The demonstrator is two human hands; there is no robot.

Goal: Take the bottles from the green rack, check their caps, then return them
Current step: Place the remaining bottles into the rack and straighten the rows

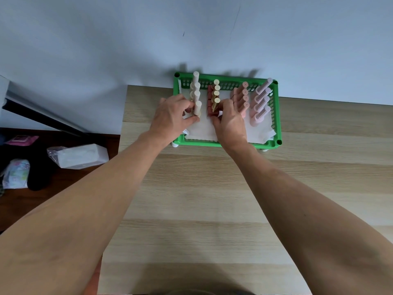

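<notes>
A green rack point(276, 116) lined with white paper stands at the far edge of the wooden table. Inside it, small bottles stand in rows: white-capped ones point(196, 86), red ones with gold caps point(215, 92), peach ones point(243, 96) and pale pink ones point(260, 103). My left hand point(172, 118) pinches the base of the front white-capped bottle point(197, 107), which stands in the rack. My right hand point(229, 122) has its fingers curled around the base of the front red bottle with a gold cap point(215, 106), hiding most of its body.
The table point(202, 199) ends at the wall just behind the rack. To the left, on a lower dark surface, lie a plastic-wrapped white pack point(80, 155), a pink packet point(20, 139) and a floral pouch point(16, 175). A dark rail point(42, 118) slants there.
</notes>
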